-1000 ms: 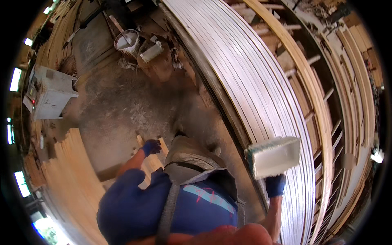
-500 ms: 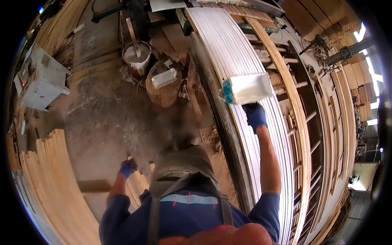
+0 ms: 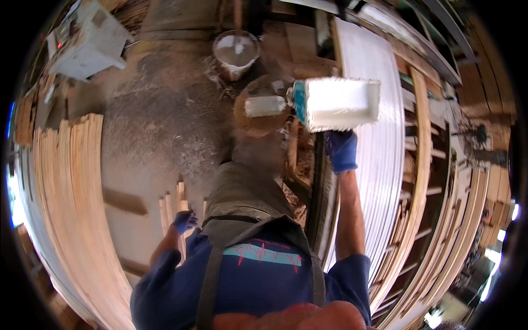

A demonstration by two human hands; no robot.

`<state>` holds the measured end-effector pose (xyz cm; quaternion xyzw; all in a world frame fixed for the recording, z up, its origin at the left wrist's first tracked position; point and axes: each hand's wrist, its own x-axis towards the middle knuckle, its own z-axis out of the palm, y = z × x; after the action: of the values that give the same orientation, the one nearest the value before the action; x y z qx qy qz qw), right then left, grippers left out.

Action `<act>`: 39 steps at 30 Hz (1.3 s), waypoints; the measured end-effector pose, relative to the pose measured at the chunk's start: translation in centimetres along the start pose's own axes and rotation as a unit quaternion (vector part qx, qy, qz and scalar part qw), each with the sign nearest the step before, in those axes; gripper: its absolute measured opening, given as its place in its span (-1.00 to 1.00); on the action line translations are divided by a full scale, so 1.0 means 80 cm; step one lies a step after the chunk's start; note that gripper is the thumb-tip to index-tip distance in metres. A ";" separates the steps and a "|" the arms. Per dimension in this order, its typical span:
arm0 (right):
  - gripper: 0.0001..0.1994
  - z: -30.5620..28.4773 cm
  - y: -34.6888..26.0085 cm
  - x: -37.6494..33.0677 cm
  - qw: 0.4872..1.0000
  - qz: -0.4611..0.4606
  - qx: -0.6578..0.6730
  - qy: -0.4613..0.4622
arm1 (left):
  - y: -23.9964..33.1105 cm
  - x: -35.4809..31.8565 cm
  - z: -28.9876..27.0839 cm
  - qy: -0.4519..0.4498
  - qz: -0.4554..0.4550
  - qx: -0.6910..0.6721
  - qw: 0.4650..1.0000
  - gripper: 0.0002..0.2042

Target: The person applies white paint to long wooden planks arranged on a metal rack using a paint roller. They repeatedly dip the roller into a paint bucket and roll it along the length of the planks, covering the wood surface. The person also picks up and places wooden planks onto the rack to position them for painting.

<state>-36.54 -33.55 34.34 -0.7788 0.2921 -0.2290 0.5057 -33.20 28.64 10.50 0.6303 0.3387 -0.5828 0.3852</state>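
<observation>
In my right hand (image 3: 342,151), gloved in blue, I grip a white rectangular tray (image 3: 344,104) with raised sides and a teal end. White paint coats it. The grip itself is partly hidden beneath the tray. It hangs over the left edge of a row of white-painted boards (image 3: 374,66), its teal end close to a white oblong block (image 3: 264,106) on a round stump (image 3: 247,124). My left hand (image 3: 185,221), also gloved, hangs low at my side with nothing visible in it and fingers loosely apart. Narrow wooden strips (image 3: 167,212) stand near it.
A paint-smeared bucket (image 3: 234,71) with a stick stands beyond the stump. Pale boards (image 3: 74,181) are stacked at left, behind them a grey-white box (image 3: 91,41). Right of the painted boards lies a long bare plank (image 3: 421,148) on a slatted rack.
My right hand and the tray have moved left across the painted boards toward the stump. The whole view has turned, and my left hand stays low at my side.
</observation>
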 end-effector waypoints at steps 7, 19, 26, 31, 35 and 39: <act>-0.68 0.207 0.175 0.036 0.977 0.173 -0.008 -0.123 | 0.129 0.065 -0.050 -0.070 0.041 -0.140 0.987 -0.69; -0.68 0.346 0.361 0.101 0.962 0.256 -0.046 -0.086 | 0.219 0.034 -0.151 0.092 -0.043 -0.061 0.993 -0.64; -0.58 0.389 0.351 0.127 0.910 0.198 -0.273 -0.244 | 0.254 0.042 -0.162 0.093 -0.031 -0.017 0.995 -0.78; -0.66 0.281 0.225 0.154 0.887 0.230 -0.355 -0.183 | 0.353 0.098 -0.119 0.037 -0.014 -0.012 0.999 -0.67; -0.68 0.135 0.055 0.088 0.962 0.103 -0.184 -0.172 | 0.430 0.129 -0.066 -0.254 0.156 0.174 0.938 -0.85; -0.67 -0.098 -0.003 -0.023 0.989 0.071 -0.063 0.110 | 0.478 0.128 0.016 -0.220 0.315 0.675 0.630 -0.84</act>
<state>-42.94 -37.31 37.46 -0.7565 0.4144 -0.2574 0.4356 0.63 9.12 3.76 0.6356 -0.4632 -0.6131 0.0751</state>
